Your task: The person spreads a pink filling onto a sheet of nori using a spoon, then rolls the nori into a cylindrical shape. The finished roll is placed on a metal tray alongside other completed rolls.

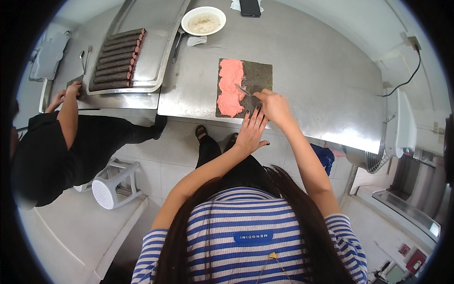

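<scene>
A dark green seaweed sheet [258,74] lies flat near the front edge of the steel table. Pink paste [231,87] covers its left half in a thick, uneven layer. My right hand [275,107] is closed round a slim metal utensil [243,89], whose tip touches the paste's right border; whether it is a spoon or a knife I cannot tell. My left hand [250,131] rests at the sheet's near edge, fingers stretched out, holding nothing.
To the left, a metal tray [163,71] holds several seaweed rolls [116,61] with pink ends. A white bowl [204,21] of pale mixture and another utensil [178,46] are at the back. A phone [249,8] lies beyond. A co-worker [61,137] works at left, near a stool [116,184].
</scene>
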Action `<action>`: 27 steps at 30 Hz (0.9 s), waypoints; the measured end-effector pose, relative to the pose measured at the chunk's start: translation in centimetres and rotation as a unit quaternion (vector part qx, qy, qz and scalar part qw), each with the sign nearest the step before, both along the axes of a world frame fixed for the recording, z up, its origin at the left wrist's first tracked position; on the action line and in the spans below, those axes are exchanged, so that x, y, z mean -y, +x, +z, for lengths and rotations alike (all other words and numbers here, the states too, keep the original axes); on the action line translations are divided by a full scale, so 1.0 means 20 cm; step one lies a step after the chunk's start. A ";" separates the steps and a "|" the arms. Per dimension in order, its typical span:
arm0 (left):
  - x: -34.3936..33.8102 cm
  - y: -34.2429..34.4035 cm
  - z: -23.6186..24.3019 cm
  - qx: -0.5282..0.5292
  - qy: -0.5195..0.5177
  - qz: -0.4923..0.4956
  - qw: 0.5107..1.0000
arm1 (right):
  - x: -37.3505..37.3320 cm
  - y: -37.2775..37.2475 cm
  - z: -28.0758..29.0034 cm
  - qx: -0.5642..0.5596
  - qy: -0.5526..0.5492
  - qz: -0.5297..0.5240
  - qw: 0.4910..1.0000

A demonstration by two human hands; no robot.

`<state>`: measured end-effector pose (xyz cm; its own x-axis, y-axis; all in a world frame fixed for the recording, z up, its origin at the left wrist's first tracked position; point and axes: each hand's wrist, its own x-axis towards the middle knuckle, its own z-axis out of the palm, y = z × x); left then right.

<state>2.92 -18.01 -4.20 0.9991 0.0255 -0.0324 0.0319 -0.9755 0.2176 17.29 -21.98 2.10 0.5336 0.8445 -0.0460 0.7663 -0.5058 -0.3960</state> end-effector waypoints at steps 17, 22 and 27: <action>0.02 0.01 0.00 -0.039 0.015 0.007 0.999 | 0.05 -0.01 0.23 0.028 0.022 0.128 0.991; 0.01 0.02 0.03 -0.040 0.021 0.009 0.999 | -0.18 0.24 0.11 0.028 0.033 0.022 0.999; 0.01 0.01 0.03 -0.031 0.030 0.012 0.999 | -0.20 0.18 0.02 0.064 -0.024 0.048 0.997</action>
